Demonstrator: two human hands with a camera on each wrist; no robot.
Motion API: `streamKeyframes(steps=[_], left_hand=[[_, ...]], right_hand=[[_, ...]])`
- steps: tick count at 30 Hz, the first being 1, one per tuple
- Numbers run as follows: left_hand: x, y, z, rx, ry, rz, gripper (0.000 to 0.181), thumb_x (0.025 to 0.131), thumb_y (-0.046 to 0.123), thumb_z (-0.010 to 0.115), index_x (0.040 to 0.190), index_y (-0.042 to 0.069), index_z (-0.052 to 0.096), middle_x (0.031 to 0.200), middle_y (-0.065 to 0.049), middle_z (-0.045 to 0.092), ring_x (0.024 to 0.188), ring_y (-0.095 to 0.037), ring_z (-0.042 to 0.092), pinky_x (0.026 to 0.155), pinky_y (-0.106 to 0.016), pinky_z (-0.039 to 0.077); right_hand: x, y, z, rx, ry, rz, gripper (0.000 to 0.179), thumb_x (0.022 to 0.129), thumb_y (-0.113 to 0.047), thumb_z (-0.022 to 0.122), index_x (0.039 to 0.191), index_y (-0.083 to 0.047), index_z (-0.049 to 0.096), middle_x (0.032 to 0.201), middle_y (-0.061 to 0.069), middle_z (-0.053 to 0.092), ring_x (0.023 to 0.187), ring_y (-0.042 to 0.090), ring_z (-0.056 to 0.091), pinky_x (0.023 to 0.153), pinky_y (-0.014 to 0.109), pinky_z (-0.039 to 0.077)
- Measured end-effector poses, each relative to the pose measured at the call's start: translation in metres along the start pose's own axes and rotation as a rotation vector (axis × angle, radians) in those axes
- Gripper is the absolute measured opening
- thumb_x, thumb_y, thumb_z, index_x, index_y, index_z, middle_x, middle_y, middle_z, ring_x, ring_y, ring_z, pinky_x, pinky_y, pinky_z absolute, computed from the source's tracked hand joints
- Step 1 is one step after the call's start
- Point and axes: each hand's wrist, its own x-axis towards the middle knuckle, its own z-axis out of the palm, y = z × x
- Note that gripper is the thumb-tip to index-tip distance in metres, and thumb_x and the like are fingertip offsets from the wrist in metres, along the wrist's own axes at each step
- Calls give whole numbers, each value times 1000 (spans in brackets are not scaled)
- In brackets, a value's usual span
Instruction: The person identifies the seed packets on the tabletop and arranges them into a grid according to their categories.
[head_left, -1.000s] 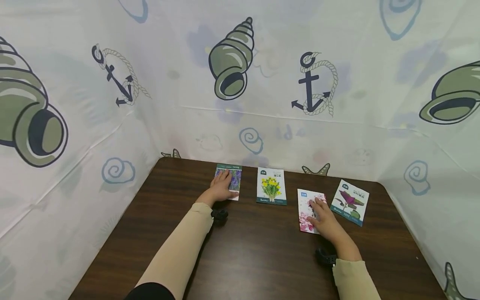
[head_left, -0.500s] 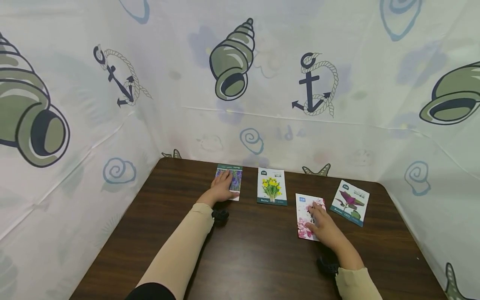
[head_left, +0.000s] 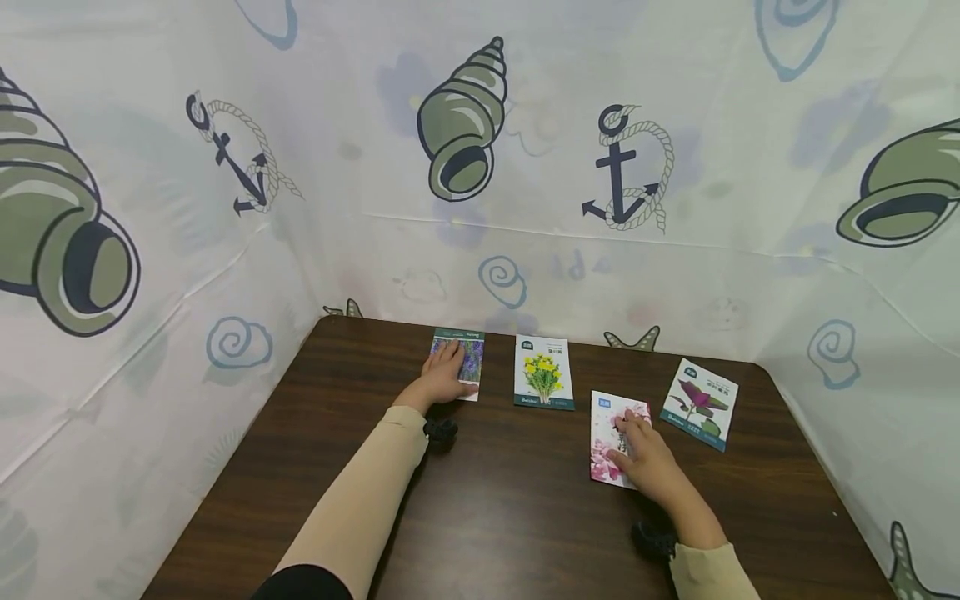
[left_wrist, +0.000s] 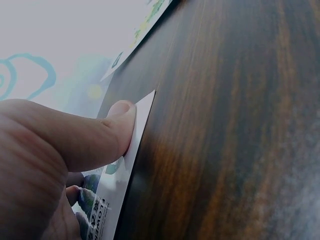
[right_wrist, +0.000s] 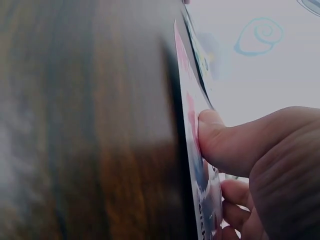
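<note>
- The left arm, in a beige sleeve (head_left: 360, 479), stretches far forward over the dark wood-grain bench (head_left: 487, 517); the left hand (head_left: 437, 379) lies palm down at its far end, with a black wrist device (head_left: 441, 434) just behind it
- The right arm reaches in from the lower right, more of it out of view; the right hand (head_left: 647, 454) lies palm down and points up and to the left
- The left hand's fingers are spread apart and extended over the purple-flower packet (head_left: 473, 358), near the far edge of the bench; its thumb rests across the packet's near end
- The right hand's fingers are apart and gently bent on the pink-blossom packet (head_left: 604, 433); they touch its printed face rather than clamp it; this packet lies nearer the person than the other three
- The yellow-flower packet (head_left: 543, 372) lies between the hands; the magenta-flower packet (head_left: 700, 406) lies tilted beyond the right hand, near the pink-blossom packet
- The left wrist view alone shows the word "FLOWER" beside the thumb; the right wrist view shows a dark band along the pink-blossom packet's edge; whether that edge is lifted, I cannot tell
</note>
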Motion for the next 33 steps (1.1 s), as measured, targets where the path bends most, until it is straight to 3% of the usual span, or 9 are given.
streamKeyframes(steps=[12, 20, 28, 33], left_hand=[[4, 0, 0, -11, 3, -6, 105, 104, 47, 71, 176, 9, 6, 185, -11, -9, 172, -35, -15, 138, -59, -9], [8, -2, 2, -11, 25, 4, 104, 104, 46, 71, 176, 8, 6, 185, -12, -8, 172, -36, -14, 138, -60, -8], [10, -6, 4, 14, -7, -13, 104, 106, 48, 69, 176, 10, 2, 185, -10, -11, 172, -35, -16, 139, -59, -8], [8, -6, 4, 16, -8, -11, 105, 106, 49, 69, 176, 9, 3, 185, -11, -10, 172, -35, -16, 139, -60, -7]], right_hand=[[-13, -11, 3, -17, -5, 34, 89, 102, -33, 77, 168, 6, 33, 170, 37, 35, 154, 63, 33, 123, 82, 27], [-16, -21, 7, -57, 39, 19, 83, 98, -36, 81, 162, 3, 45, 163, 34, 45, 146, 58, 43, 117, 81, 35], [-19, -33, 16, -105, 56, 21, 82, 93, -41, 86, 154, 1, 54, 149, 28, 56, 129, 47, 53, 108, 73, 46], [-22, -39, 18, -120, 54, 25, 81, 91, -41, 88, 152, 1, 55, 146, 26, 57, 126, 45, 53, 106, 71, 47]])
